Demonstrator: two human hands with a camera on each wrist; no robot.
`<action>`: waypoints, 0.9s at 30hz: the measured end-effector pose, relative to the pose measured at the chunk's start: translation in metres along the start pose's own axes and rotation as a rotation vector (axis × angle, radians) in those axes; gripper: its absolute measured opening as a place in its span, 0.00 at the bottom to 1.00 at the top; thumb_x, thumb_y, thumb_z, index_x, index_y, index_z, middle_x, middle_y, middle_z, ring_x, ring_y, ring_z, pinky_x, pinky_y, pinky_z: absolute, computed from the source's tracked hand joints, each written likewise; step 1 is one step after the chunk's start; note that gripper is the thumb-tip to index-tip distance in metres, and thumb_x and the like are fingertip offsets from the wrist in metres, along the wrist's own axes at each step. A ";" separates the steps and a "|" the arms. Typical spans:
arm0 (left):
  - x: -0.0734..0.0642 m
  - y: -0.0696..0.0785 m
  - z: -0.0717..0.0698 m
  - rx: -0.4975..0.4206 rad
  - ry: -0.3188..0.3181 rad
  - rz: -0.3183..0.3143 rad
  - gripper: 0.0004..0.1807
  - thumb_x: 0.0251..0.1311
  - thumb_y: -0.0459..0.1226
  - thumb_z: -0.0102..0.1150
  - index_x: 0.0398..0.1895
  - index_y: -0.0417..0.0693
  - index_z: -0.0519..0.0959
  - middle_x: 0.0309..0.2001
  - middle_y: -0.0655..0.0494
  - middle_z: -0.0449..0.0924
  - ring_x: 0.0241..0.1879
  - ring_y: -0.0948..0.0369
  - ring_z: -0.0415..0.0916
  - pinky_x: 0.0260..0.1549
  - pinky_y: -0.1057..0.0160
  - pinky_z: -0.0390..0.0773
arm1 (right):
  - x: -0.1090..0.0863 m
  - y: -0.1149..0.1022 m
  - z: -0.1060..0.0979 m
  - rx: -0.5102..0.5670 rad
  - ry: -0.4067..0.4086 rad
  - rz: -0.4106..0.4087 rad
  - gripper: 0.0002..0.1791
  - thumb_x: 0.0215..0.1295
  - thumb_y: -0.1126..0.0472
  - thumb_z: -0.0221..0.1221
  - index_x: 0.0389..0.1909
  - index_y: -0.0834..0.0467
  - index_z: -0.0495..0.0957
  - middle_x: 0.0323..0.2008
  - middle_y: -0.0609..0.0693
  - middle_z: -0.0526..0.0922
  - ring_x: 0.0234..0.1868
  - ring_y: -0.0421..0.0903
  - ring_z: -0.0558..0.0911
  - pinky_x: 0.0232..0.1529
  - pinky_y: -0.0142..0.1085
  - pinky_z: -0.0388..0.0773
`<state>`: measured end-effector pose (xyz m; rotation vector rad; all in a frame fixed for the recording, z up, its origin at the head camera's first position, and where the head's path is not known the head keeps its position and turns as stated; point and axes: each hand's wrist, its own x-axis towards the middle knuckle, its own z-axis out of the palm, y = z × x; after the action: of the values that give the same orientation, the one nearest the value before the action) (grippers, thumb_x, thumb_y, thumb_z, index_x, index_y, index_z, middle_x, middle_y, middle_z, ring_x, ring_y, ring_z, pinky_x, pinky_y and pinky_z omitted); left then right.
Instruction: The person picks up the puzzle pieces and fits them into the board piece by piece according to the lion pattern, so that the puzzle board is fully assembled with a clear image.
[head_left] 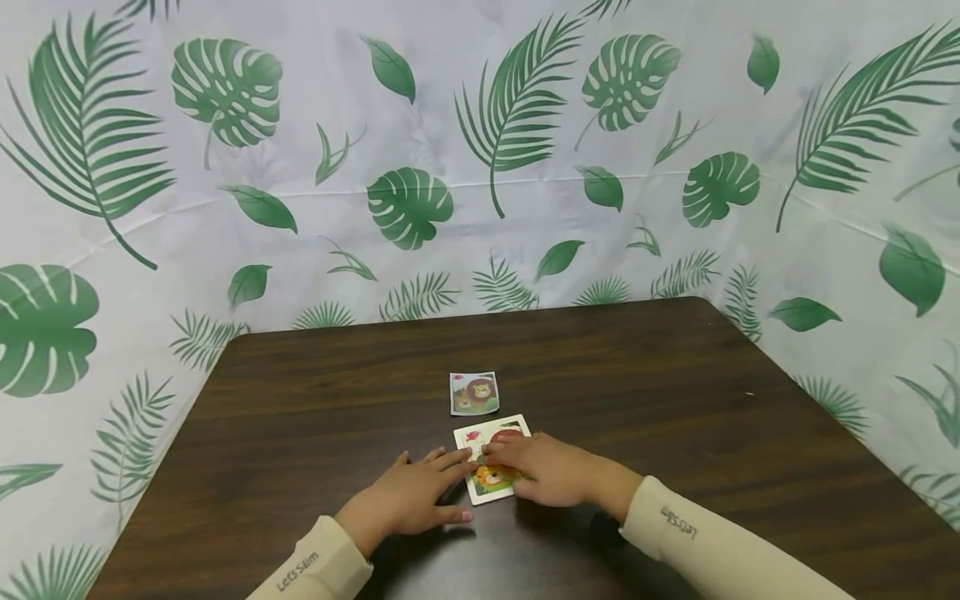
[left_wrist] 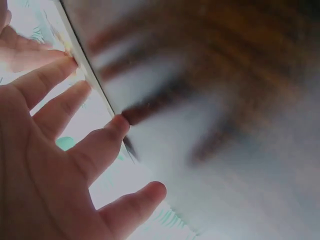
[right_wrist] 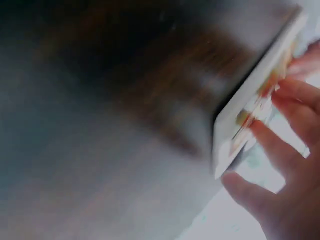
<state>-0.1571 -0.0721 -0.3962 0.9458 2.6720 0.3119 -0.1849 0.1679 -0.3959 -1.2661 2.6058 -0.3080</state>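
Note:
A small jigsaw puzzle [head_left: 492,478] with a white border and a colourful lion picture lies flat on the dark wooden table. My right hand [head_left: 557,470] rests over its right side, fingertips on the picture, hiding part of it. In the right wrist view, the white border of the puzzle [right_wrist: 223,131] shows beneath the spread fingers. My left hand [head_left: 414,495] lies at the left edge with fingers extended, fingertips right at the border. Its thumb stretches apart along the table, as the left wrist view of the hand [left_wrist: 65,145] also shows.
Just behind the puzzle lies a picture card [head_left: 474,394] with a similar lion scene, its corner slightly curled. The dark table [head_left: 337,392] reaches back to a white cloth [head_left: 420,283] printed with green leaves. A tiny light speck [head_left: 750,393] sits at the right.

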 end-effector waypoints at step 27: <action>0.011 0.021 0.001 0.207 0.022 -0.006 0.34 0.59 0.61 0.46 0.68 0.61 0.62 0.68 0.65 0.56 0.64 0.63 0.58 0.57 0.40 0.56 | -0.018 0.005 -0.003 0.017 -0.182 0.232 0.40 0.62 0.38 0.45 0.72 0.49 0.46 0.72 0.46 0.41 0.71 0.49 0.43 0.55 0.69 0.43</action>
<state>-0.1527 -0.0492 -0.3927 0.9968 2.7672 0.0439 -0.1787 0.1849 -0.3919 -0.9257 2.5528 -0.1642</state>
